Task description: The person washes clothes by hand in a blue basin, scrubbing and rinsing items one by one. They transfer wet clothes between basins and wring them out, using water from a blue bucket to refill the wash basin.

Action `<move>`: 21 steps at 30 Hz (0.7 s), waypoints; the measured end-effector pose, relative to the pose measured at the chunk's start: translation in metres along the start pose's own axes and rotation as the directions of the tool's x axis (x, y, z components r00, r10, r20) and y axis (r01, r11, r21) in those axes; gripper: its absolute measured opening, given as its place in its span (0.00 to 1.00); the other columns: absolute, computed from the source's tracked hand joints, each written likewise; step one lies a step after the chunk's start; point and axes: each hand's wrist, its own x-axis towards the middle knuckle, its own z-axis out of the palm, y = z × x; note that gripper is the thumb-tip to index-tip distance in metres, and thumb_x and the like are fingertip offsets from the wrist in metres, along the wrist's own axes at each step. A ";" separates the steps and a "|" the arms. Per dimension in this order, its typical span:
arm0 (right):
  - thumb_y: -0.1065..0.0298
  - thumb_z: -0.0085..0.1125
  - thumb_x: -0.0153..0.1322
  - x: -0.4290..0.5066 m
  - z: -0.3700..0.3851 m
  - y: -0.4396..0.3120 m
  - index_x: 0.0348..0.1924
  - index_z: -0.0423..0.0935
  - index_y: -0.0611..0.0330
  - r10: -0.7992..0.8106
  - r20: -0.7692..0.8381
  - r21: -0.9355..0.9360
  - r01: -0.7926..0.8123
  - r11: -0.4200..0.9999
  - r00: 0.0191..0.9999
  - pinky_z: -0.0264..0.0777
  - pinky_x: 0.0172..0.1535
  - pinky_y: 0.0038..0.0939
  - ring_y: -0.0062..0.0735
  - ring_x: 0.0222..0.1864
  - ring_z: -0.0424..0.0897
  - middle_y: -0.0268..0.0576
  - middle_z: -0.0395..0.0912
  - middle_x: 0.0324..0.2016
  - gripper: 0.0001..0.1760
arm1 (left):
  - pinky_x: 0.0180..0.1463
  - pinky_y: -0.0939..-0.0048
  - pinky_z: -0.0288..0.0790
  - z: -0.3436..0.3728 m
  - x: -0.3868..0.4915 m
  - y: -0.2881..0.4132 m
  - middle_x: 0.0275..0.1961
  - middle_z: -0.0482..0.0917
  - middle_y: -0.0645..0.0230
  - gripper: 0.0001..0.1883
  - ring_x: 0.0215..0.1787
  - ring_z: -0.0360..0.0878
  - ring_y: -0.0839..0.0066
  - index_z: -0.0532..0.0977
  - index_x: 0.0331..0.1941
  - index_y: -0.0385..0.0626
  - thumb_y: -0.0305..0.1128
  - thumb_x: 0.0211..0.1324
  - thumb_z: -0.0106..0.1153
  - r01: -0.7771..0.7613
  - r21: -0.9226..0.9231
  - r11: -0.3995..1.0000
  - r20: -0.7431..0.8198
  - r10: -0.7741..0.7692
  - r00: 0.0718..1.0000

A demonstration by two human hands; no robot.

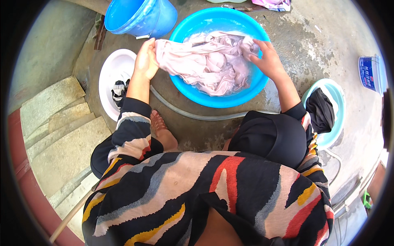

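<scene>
A wet pale pink garment (212, 63) lies bunched in water in a round blue plastic basin (215, 103). My left hand (146, 60) grips one end of the cloth and holds it out over the basin's left rim. At the basin's right side, my right hand (267, 58) has thumb and fingers around another bunched part of the same garment, near the inner wall. Between the hands the fabric hangs in loose folds, its middle down in the water.
A blue bucket (160, 18) stands at the upper left. Beside my left forearm is a white basin (107, 67) with black and white cloth. A light teal basin (331, 140) holds dark cloth (320, 110) at right. A hose (197, 117) curves below the blue basin; stone slabs (67, 147) lie left.
</scene>
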 end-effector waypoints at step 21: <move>0.63 0.59 0.64 -0.033 0.090 -0.003 0.40 0.81 0.54 -0.218 0.688 0.174 0.135 0.975 0.692 0.72 0.45 0.38 0.44 0.38 0.79 0.48 0.81 0.34 0.12 | 0.59 0.66 0.67 0.010 -0.012 -0.049 0.54 0.77 0.62 0.21 0.55 0.74 0.65 0.77 0.50 0.52 0.32 0.49 0.64 -0.484 0.853 0.197 0.477 0.088 0.875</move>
